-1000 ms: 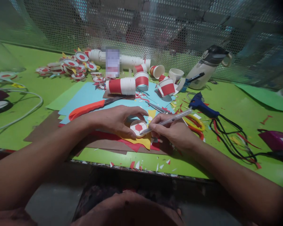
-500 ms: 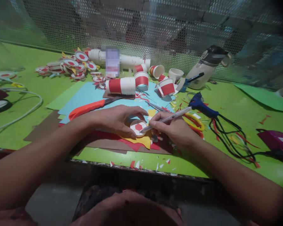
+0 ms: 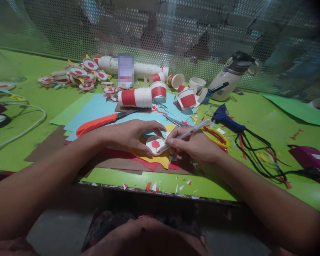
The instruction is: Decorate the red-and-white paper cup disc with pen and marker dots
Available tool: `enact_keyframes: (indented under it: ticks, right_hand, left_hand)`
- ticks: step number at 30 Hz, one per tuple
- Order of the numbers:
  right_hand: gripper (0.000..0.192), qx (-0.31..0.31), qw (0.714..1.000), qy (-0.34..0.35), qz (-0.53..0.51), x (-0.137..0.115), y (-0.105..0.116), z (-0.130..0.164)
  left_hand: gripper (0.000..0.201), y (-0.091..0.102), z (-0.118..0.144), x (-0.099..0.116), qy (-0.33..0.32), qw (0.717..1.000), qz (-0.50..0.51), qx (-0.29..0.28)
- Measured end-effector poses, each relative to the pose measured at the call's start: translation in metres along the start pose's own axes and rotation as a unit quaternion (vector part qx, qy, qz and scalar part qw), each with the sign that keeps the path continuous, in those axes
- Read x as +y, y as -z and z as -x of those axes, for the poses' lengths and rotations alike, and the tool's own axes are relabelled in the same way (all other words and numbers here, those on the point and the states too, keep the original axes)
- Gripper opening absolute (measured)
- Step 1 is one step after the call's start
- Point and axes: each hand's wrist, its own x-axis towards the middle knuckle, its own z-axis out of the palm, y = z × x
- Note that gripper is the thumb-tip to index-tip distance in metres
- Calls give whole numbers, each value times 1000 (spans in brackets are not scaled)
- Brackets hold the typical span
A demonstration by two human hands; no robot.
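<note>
My left hand (image 3: 136, 137) curves its thumb and fingers around the edge of a round white paper disc (image 3: 152, 140) with a red hexagon at its centre and thin dark lines running outward. In my right hand (image 3: 188, 142) is a clear-barrelled pen (image 3: 193, 129), pinched near its point. The pen tip rests on the lower part of the disc's face. Beneath the disc lies a yellow paper sheet (image 3: 161, 160), on top of red and brown sheets.
Orange-handled scissors (image 3: 96, 124), yellow-handled scissors (image 3: 221, 139) and a blue glue gun (image 3: 226, 119) with cable surround the hands. Farther back are a stack of paper cups (image 3: 142, 97), a pile of red-and-white discs (image 3: 78, 72) and a bottle (image 3: 226, 78). Paper scraps lie near the front edge.
The pen tip has moved slightly down across the disc's face. My left hand keeps its hold on the disc. The whole view has shifted a little.
</note>
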Motion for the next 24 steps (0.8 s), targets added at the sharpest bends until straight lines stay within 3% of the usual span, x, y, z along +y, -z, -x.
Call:
enact_keyframes:
  ticks: [14, 24]
  right_hand:
    - [13, -38, 998, -42, -10, -13, 4, -12]
    - [24, 36, 985, -9, -169, 13, 9, -14]
  left_hand:
    - [72, -1, 2, -2, -5, 1000, -4, -1]
    - [73, -3, 2, -7, -4, 1000, 6, 19]
